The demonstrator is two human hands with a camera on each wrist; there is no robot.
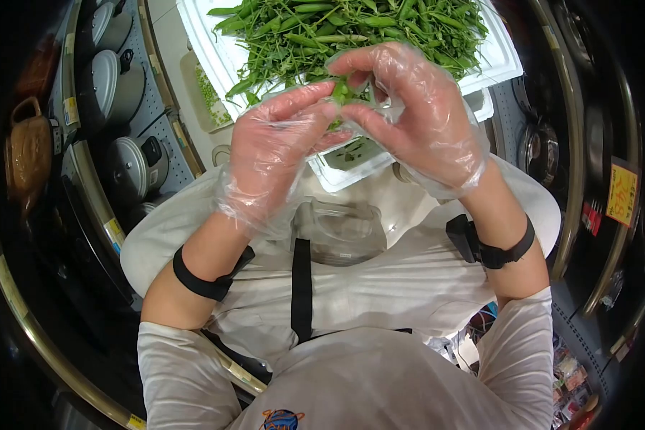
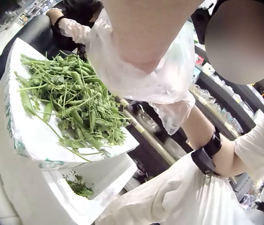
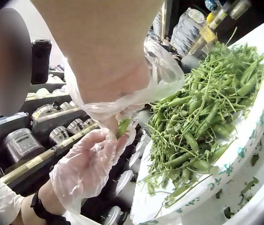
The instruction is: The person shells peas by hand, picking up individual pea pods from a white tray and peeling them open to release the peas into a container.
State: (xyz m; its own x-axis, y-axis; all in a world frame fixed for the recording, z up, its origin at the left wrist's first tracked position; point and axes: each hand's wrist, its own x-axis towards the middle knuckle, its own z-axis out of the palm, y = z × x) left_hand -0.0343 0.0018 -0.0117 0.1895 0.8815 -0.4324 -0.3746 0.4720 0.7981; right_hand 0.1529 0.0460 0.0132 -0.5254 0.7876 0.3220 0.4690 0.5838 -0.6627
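Both hands wear clear plastic gloves and meet in front of the body. In the head view the left hand [image 1: 272, 154] pinches a green pod [image 1: 341, 92] between thumb and fingers. The right hand [image 1: 426, 122] has its thumb and bent forefinger at the pod's other side; whether it grips the pod is unclear. The right wrist view shows the pod [image 3: 122, 127] at the fingertips of the left hand [image 3: 87, 161]. Beyond the hands, a heap of green pods and stems [image 1: 322, 36] lies on a white foam lid [image 1: 505, 61].
Under the lid is a white foam box [image 2: 52, 187] with leafy scraps inside. A tray of shelled peas [image 1: 209, 93] stands at the left on the floor. A clear container [image 1: 344, 229] rests by the lap. Shelves with pots [image 1: 107, 82] line both sides. Another person's gloved hand [image 2: 73, 30] is at the heap.
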